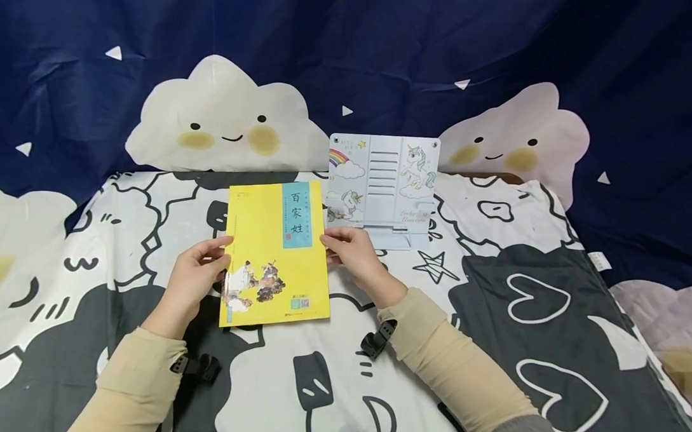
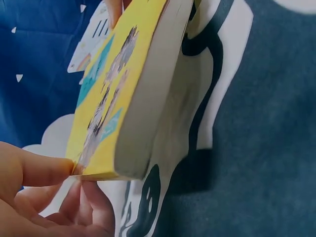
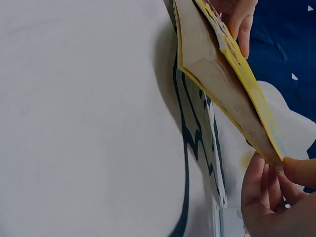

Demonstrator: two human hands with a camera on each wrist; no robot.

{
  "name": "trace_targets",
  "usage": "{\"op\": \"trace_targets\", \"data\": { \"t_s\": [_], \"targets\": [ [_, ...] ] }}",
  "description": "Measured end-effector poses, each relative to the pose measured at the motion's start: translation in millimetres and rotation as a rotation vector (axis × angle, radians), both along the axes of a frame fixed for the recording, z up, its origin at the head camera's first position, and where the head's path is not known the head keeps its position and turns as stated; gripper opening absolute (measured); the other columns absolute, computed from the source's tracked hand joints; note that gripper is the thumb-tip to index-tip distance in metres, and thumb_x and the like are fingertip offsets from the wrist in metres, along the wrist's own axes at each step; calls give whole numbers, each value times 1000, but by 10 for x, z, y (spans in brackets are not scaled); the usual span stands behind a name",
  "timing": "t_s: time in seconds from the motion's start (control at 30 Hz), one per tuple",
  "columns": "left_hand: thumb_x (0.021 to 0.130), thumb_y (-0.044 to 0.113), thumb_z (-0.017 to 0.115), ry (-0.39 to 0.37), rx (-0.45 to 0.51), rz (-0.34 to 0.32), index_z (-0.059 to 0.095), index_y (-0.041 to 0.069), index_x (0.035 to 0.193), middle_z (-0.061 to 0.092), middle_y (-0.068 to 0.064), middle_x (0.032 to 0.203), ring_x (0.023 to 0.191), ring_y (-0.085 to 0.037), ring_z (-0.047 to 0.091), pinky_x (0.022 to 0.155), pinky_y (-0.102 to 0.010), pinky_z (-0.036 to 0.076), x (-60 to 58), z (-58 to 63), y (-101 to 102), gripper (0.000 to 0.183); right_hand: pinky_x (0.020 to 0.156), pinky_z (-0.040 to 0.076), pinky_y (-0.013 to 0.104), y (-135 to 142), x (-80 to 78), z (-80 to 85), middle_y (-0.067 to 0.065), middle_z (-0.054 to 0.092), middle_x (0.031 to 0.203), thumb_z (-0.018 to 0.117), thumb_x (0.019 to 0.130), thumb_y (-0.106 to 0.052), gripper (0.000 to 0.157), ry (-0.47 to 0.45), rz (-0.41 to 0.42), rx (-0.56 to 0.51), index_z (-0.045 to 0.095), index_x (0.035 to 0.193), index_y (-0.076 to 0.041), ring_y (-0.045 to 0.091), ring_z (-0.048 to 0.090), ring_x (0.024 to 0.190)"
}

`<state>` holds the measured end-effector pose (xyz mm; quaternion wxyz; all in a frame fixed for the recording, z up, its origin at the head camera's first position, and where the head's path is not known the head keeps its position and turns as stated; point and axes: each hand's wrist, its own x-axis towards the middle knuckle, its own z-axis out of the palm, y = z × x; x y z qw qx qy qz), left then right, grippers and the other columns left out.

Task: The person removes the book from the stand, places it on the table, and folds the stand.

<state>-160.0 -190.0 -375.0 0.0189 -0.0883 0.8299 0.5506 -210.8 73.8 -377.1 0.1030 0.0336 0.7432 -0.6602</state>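
A yellow book (image 1: 268, 276) with a blue title panel is held up over the bedding, its cover facing the head camera. On its left edge the left hand (image 1: 196, 272) pinches it between thumb and fingers. The right hand (image 1: 355, 254) pinches the opposite edge at about the same height. In the left wrist view the thick page block of the book (image 2: 155, 84) shows below the cover. From the right wrist, the book (image 3: 222, 79) looks closed, with slightly spread pages. Just behind the right hand stands a white book stand (image 1: 385, 176) printed with unicorns.
Black-and-white patterned bedding (image 1: 350, 343) lies under everything. Behind it hangs or rises a dark blue fabric (image 1: 386, 55) with white triangles. Smiling cloud shapes (image 1: 222, 118) appear along the back, with another cloud shape (image 1: 521, 140) at right.
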Motion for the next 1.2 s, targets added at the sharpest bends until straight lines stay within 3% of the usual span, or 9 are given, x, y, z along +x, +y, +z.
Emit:
{"op": "trace_targets", "data": {
  "t_s": [0.67,1.2],
  "targets": [
    [101,5,51,-35,-62,-85,47,-2,144,52,-21,122,98,-23,53,70,-16,51,-70,-74,10,44,72,60,24,56,-68,-126,20,69,112,65,93,-2,31,-54,-11,-42,66,123,5,10,66,76],
    [102,8,49,-64,-88,-155,42,-5,147,51,-27,137,114,-33,56,81,-18,52,-98,-93,-20,47,80,60,27,64,-52,-141,22,68,117,64,93,2,32,-117,11,-38,64,124,6,11,68,80]
  ]
}}
